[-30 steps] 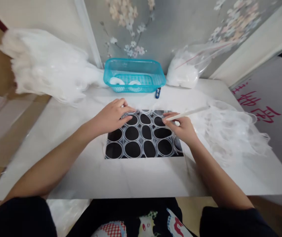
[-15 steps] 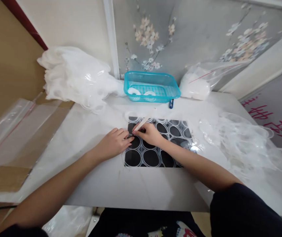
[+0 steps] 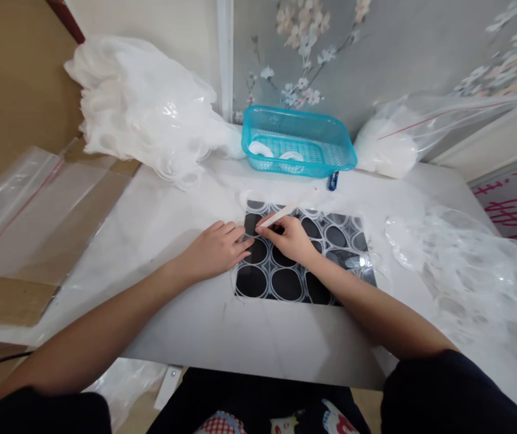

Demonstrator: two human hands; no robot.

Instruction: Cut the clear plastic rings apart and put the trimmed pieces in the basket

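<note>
A dark sheet [image 3: 251, 282] covered with clear ring-shaped outlines lies flat on the white table. My right hand [image 3: 292, 236] is over its upper left part, thumb and fingers pinched round a flat white stick [image 3: 280, 215]. The stick slants up to the right, its lower end at the fingertips. My left hand [image 3: 219, 250] rests at the sheet's left edge, fingers stretched out, the tips close to my right fingertips. Whether the left fingers press on a ring cannot be made out.
A blue plastic basket [image 3: 301, 172] with white curved pieces stands at the back, a small blue object [image 3: 333, 181] before it. Clear ring-cut film is heaped at left [image 3: 145, 108] and right [image 3: 470, 265]. A zip bag [image 3: 389, 147] sits back right; another bag [image 3: 36, 211] lies left.
The whole view has shifted, so the table things appear higher and mostly further right. My left fingers have drawn back slightly leftward on the sheet. My right hand still pinches the stick.
</note>
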